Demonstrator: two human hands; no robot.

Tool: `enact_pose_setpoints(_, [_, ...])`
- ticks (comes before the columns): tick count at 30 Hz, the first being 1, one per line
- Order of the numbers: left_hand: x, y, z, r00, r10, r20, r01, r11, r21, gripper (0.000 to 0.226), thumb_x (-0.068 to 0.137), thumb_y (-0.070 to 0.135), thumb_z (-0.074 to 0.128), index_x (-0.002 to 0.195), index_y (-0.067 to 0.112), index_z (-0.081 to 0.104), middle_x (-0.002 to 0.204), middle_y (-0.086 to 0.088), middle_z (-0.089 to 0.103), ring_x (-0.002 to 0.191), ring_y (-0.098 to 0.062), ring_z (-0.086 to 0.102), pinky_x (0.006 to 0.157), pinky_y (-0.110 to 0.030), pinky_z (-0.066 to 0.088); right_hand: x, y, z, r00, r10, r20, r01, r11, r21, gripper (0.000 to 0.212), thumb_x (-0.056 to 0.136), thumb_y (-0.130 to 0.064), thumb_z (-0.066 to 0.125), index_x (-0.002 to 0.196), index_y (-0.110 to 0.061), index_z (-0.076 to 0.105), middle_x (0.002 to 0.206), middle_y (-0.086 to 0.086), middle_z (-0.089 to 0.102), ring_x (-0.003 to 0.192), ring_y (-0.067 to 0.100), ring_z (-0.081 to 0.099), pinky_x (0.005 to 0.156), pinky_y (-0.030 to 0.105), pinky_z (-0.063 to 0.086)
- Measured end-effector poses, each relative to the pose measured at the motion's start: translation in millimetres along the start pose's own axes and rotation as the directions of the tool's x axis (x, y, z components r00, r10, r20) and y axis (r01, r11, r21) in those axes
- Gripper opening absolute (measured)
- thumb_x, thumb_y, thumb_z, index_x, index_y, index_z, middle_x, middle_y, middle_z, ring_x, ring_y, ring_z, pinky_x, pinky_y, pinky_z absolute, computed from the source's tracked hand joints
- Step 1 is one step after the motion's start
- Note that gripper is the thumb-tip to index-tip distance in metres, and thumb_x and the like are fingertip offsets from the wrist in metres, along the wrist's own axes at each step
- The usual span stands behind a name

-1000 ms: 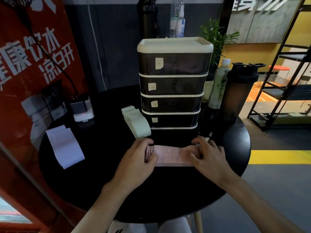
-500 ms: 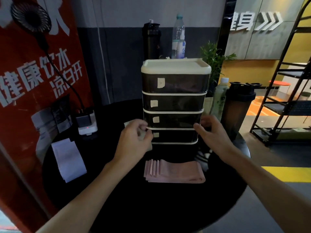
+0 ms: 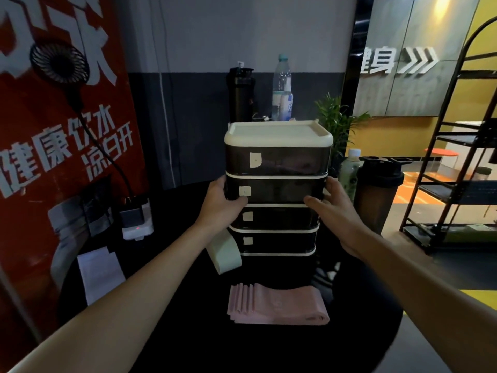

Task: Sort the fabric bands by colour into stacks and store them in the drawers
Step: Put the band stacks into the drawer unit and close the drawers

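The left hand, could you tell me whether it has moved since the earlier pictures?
Yes: the left hand has risen from the pink bands up the drawer unit to grip the left edge of the second drawer.

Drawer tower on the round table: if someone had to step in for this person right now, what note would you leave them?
Left hand and right hand: each grips a side of the second drawer from the top of the tower; the drawer looks closed.
Pink stack: on the table, in front of the tower.
Green bands: beside the tower's left foot.
White bands: near the table's left edge.
Done: three colour stacks formed.
Left: open the drawer and store each stack.
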State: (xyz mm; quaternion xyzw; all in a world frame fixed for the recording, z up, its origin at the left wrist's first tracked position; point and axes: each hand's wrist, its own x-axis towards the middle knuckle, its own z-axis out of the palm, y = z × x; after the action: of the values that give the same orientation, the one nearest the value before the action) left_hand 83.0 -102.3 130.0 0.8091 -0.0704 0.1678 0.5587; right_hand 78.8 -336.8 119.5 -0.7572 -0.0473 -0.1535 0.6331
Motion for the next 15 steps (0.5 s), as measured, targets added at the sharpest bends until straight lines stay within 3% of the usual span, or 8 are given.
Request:
enact_pose_setpoints(3, [-5.7, 2.4, -2.7, 1.0, 0.01, 0.016, -0.01, 1.0, -0.018, 0.036, 0.09, 0.005, 0.064, 0.117, 0.026, 0.055, 0.102, 0.018, 0.049, 0.082, 0.017, 0.055, 0.063, 0.0, 0.041, -5.7, -4.2, 1.2, 1.0, -0.01, 0.009, 0.009, 0.998, 0.06, 0.046, 0.089, -0.011, 0.065, 0.123, -0.032, 0.043, 0.116, -0.006, 0.059, 0.102, 0.009, 0.061, 0.093, 0.034, 0.051])
enact_pose_setpoints(5, [-7.3, 2.3, -4.8, 1.0, -0.003, 0.025, 0.004, 1.0, -0.026, 0.036, 0.089, 0.008, 0.066, 0.116, 0.028, 0.053, 0.106, 0.018, 0.047, 0.087, 0.011, 0.052, 0.062, -0.001, 0.042, -10.2, -7.6, 0.6, 1.0, -0.011, 0.006, 0.011, 0.998, 0.068, 0.047, 0.089, -0.01, 0.065, 0.122, -0.034, 0.041, 0.112, -0.007, 0.058, 0.104, 0.011, 0.06, 0.092, 0.033, 0.05])
enact_pose_setpoints(7, [-9.1, 2.2, -7.3, 0.999, -0.021, 0.035, 0.023, 0.999, -0.04, 0.043, 0.087, 0.013, 0.069, 0.125, 0.026, 0.053, 0.12, 0.011, 0.051, 0.099, 0.005, 0.052, 0.072, -0.006, 0.045, -14.3, -9.5, -2.0, 1.0, -0.007, 0.004, 0.007, 0.998, 0.061, 0.048, 0.088, -0.01, 0.065, 0.122, -0.033, 0.04, 0.115, -0.004, 0.056, 0.105, 0.012, 0.059, 0.091, 0.033, 0.051])
enact_pose_setpoints(10, [-13.2, 3.6, -9.8, 0.998, -0.039, 0.046, 0.042, 0.997, -0.064, 0.05, 0.082, 0.018, 0.072, 0.125, 0.031, 0.05, 0.132, 0.003, 0.054, 0.114, -0.008, 0.056, 0.098, -0.031, 0.05, -22.1, -13.5, -4.0, 1.0, -0.011, 0.007, 0.01, 0.996, 0.093, 0.048, 0.088, -0.006, 0.064, 0.123, -0.029, 0.04, 0.118, -0.003, 0.055, 0.104, 0.01, 0.058, 0.082, 0.025, 0.049])
enact_pose_setpoints(12, [-17.9, 5.4, -11.5, 0.998, -0.036, 0.054, 0.04, 0.997, -0.069, 0.049, 0.083, 0.018, 0.072, 0.123, 0.032, 0.05, 0.132, 0.001, 0.054, 0.116, -0.011, 0.056, 0.102, -0.036, 0.05, -27.7, -14.9, -4.7, 1.0, -0.024, 0.006, 0.023, 0.994, 0.104, 0.049, 0.089, -0.004, 0.062, 0.124, -0.028, 0.039, 0.113, -0.011, 0.054, 0.109, 0.012, 0.056, 0.081, 0.024, 0.047])
enact_pose_setpoints(15, [-26.3, 7.0, -14.2, 0.998, -0.029, 0.055, 0.032, 0.998, -0.054, 0.048, 0.085, 0.018, 0.072, 0.125, 0.031, 0.049, 0.133, 0.002, 0.052, 0.116, -0.009, 0.054, 0.1, -0.032, 0.049, -37.4, -14.6, -6.6, 1.0, -0.029, 0.008, 0.028, 0.993, 0.111, 0.051, 0.089, -0.003, 0.062, 0.122, -0.033, 0.037, 0.109, -0.022, 0.05, 0.119, 0.014, 0.051, 0.088, 0.027, 0.046])
